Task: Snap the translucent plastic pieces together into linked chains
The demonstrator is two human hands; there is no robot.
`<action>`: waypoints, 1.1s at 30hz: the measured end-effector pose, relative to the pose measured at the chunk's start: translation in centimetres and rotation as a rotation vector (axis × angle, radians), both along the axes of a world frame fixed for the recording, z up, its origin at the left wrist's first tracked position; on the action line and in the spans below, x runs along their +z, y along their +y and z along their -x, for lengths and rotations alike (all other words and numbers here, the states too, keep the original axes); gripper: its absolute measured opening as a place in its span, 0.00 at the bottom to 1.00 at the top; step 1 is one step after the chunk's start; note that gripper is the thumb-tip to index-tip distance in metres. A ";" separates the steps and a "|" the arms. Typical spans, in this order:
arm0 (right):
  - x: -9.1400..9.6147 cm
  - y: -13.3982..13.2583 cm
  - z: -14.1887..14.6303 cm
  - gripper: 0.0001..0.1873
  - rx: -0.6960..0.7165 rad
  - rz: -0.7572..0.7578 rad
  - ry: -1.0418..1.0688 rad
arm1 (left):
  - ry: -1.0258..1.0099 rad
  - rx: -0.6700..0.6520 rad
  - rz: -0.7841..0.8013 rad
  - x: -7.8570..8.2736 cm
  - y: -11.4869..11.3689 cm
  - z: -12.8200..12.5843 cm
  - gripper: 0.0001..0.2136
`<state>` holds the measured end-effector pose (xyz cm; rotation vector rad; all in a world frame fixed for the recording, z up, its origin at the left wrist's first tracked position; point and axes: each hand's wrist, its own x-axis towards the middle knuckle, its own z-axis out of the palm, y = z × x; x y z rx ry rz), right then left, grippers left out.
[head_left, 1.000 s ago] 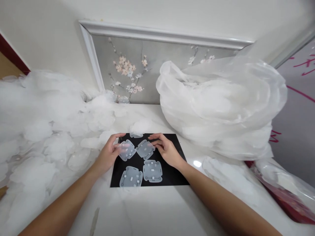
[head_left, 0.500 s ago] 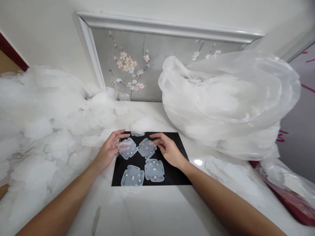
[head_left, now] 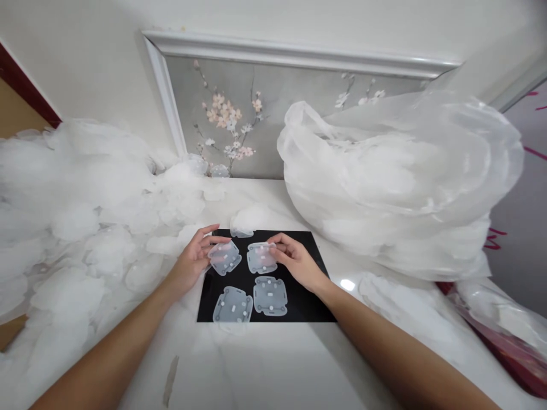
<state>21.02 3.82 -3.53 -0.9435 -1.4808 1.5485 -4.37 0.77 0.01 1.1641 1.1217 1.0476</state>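
Note:
A black mat (head_left: pixel 299 304) lies on the white marble tabletop. On it are several translucent, squarish plastic pieces with small white tabs. My left hand (head_left: pixel 194 262) pinches the upper left piece (head_left: pixel 225 257) at its left edge. My right hand (head_left: pixel 297 262) pinches the upper right piece (head_left: pixel 261 257) at its right edge, and that piece now sits square to the mat. Two more pieces rest flat below: the lower left piece (head_left: pixel 233 305) and the lower right piece (head_left: pixel 269 296). Another translucent piece (head_left: pixel 241 230) overlaps the mat's far edge.
A large heap of loose translucent pieces (head_left: pixel 85 216) covers the table's left side. A big clear plastic bag (head_left: pixel 393 182) full of the same pieces stands at the right. A framed flower picture (head_left: pixel 256 114) leans on the wall behind. A red item (head_left: pixel 504 353) lies at the far right.
My right hand has turned the upper right piece from a diamond angle to square with the mat. My left hand kept its hold on the upper left piece, shifting slightly.

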 end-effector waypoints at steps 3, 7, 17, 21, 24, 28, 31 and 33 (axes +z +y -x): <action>0.0 0.2 0.1 0.18 0.003 0.145 0.088 | 0.002 0.012 -0.009 -0.1 0.0 0.0 0.33; 0.3 0.4 0.1 0.15 0.012 0.241 0.182 | 0.005 0.015 -0.039 -0.2 0.1 0.2 0.34; -0.3 0.7 -0.2 0.21 0.079 0.162 0.184 | 0.263 -0.194 -0.164 0.6 -0.1 1.5 0.32; -0.4 0.5 -0.4 0.34 0.142 -0.025 0.071 | 0.294 -0.226 -0.185 0.4 -0.1 1.7 0.33; -0.4 0.3 -0.5 0.43 0.166 -0.115 -0.032 | 0.319 -0.214 -0.213 0.3 -0.2 1.8 0.33; -0.7 0.1 -0.4 0.43 0.105 -0.236 -0.097 | 0.334 -0.193 -0.208 0.4 -0.3 1.7 0.34; -0.9 0.1 -0.4 0.44 0.080 -0.330 -0.139 | 0.357 -0.211 -0.198 0.6 -0.4 1.7 0.35; -0.9 0.0 -0.4 0.44 0.072 -0.389 -0.188 | 0.370 -0.224 -0.197 0.7 -0.5 1.6 0.35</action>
